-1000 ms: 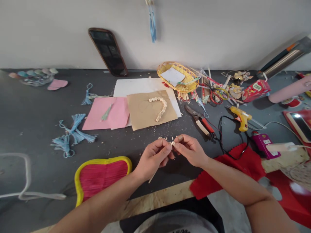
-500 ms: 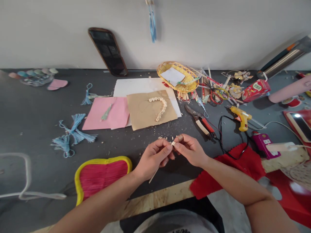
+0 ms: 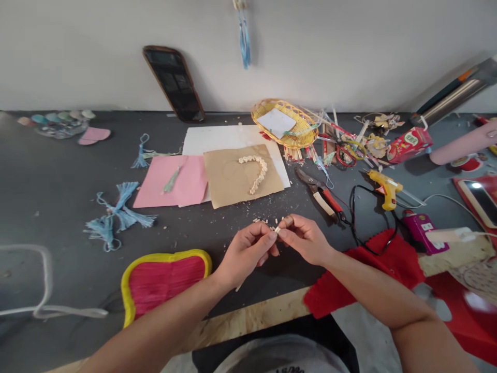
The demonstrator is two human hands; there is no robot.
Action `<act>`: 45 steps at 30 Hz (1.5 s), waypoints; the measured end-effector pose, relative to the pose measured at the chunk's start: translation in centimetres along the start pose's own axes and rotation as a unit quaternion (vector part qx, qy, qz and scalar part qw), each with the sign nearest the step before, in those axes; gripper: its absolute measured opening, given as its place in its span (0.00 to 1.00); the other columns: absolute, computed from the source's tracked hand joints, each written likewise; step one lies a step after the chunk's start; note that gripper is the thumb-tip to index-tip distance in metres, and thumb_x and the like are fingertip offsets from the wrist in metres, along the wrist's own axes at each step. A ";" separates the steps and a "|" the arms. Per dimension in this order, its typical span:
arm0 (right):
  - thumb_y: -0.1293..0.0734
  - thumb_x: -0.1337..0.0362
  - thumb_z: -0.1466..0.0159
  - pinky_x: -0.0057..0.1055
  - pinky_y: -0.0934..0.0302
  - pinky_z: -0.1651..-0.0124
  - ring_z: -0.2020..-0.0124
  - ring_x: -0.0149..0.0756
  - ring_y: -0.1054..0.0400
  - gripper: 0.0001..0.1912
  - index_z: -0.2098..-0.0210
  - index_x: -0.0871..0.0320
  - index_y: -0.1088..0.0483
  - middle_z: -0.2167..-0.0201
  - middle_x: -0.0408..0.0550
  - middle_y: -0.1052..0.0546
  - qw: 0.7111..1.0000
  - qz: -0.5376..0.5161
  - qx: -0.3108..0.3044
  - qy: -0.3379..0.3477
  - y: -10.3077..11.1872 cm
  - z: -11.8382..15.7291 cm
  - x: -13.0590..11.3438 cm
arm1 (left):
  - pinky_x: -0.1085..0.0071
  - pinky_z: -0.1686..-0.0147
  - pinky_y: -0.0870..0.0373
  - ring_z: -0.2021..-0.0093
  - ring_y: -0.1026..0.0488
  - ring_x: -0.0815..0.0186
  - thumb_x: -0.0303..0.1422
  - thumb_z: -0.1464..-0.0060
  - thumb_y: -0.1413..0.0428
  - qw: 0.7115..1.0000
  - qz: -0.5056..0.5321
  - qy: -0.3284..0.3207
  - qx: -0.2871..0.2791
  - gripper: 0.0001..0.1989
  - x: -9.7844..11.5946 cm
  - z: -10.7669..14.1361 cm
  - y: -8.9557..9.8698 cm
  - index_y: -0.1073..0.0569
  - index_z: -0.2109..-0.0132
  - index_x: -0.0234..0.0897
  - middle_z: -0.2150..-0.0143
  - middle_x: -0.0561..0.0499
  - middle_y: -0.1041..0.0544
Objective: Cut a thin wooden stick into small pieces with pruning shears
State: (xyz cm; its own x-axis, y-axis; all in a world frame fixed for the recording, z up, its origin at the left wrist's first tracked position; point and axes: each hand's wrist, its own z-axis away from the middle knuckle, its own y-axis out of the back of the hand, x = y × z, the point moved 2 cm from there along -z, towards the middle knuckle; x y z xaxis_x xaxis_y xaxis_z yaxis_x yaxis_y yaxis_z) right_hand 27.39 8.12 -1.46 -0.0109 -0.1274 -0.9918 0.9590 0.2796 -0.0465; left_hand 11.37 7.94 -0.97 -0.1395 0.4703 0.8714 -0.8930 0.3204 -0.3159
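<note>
My left hand [image 3: 250, 252] and my right hand [image 3: 305, 238] meet over the dark table, thumbs and fingertips pinching small white pieces [image 3: 277, 230] between them. A thin pale stick [image 3: 238, 287] pokes out below my left hand, mostly hidden by it. Several small white bits [image 3: 257, 220] lie just beyond the fingertips. Farther back, a curved strip of cream-coloured pieces [image 3: 259, 173] rests on a brown paper sheet [image 3: 227, 178].
Pliers [image 3: 320, 194], a yellow glue gun [image 3: 387, 189] and a purple box [image 3: 421, 230] lie to the right. Behind is a yellow wicker basket [image 3: 308, 139]. Blue tassels [image 3: 120, 212], pink paper [image 3: 151, 189] and a pink-and-yellow pad [image 3: 166, 282] are left.
Both hands keep their pinch in nearly the same place. Less of the thin stick shows below my left hand, and the view has shifted very slightly.
</note>
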 end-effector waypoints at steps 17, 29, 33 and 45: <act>0.32 0.54 0.37 0.25 0.47 0.73 0.76 0.25 0.43 0.12 0.67 0.57 0.31 0.74 0.40 0.32 1.000 -0.011 -0.015 0.001 0.3 0.0 0.0 | 0.81 0.83 0.48 0.83 0.43 0.79 0.43 0.44 0.41 1.000 -0.006 -0.014 0.000 0.17 -0.2 0.0 0.2 0.33 0.70 0.34 0.77 0.55 0.27; 0.32 0.53 0.37 0.25 0.46 0.73 0.75 0.26 0.42 0.13 0.68 0.57 0.31 0.74 0.40 0.31 1.000 -0.002 -0.017 -0.003 0.2 0.1 -0.3 | 0.81 0.83 0.48 0.83 0.43 0.79 0.42 0.44 0.41 1.000 0.000 -0.018 -0.006 0.16 -0.3 -0.1 0.2 0.33 0.70 0.34 0.78 0.55 0.27; 0.32 0.54 0.37 0.25 0.46 0.73 0.75 0.25 0.41 0.12 0.67 0.57 0.31 0.74 0.41 0.31 1.000 -0.002 -0.018 -0.001 0.3 0.0 -0.1 | 0.81 0.83 0.48 0.83 0.43 0.80 0.42 0.44 0.42 1.000 0.000 -0.019 -0.007 0.16 -0.3 -0.1 0.2 0.33 0.70 0.34 0.77 0.55 0.26; 0.32 0.54 0.37 0.24 0.45 0.73 0.75 0.25 0.41 0.12 0.67 0.57 0.30 0.74 0.40 0.30 1.000 0.009 -0.016 0.000 0.2 0.0 -0.3 | 0.80 0.82 0.47 0.83 0.42 0.79 0.41 0.44 0.42 0.999 -0.032 -0.023 0.005 0.15 -0.3 0.1 0.3 0.32 0.70 0.35 0.77 0.54 0.26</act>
State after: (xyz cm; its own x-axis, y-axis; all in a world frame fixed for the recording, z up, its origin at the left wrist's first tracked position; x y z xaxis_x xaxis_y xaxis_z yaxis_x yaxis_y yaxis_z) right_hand 27.60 8.21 -1.20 0.0074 -0.1225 -0.9924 0.9497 0.3116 -0.0314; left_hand 11.10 7.83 -1.27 -0.1018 0.4109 0.9060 -0.9050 0.3398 -0.2558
